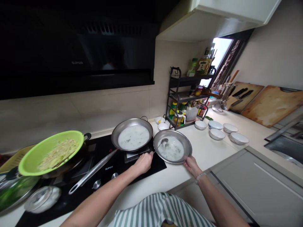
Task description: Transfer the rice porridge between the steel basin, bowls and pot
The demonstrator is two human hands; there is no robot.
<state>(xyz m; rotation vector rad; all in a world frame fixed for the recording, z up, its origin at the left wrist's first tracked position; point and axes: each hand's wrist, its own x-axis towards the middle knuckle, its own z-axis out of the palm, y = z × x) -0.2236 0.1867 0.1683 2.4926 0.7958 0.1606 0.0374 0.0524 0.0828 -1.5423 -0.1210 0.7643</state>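
A round stainless steel basin (189, 148) of milky white liquid with pale lumps sits at the right edge of the cooktop and on the counter. Inside it a metal spoon (163, 142) leans against the left wall. My right hand (192, 165) is closed on the basin's front right rim. On the left side, my left hand (145, 162) is closed at the basin's rim, its fingertips partly hidden. Just left of the basin stands a long-handled steel pan (115, 134) on a burner, holding similar white liquid.
A green colander (26, 162) of bean sprouts rests on a wok at left, near a lidded glass jar (42, 199). Several white bowls (217, 134) stand on the right counter. Behind are a seasoning rack (181, 94) and two small bowls (163, 126); cutting boards (272, 105) lean farther right.
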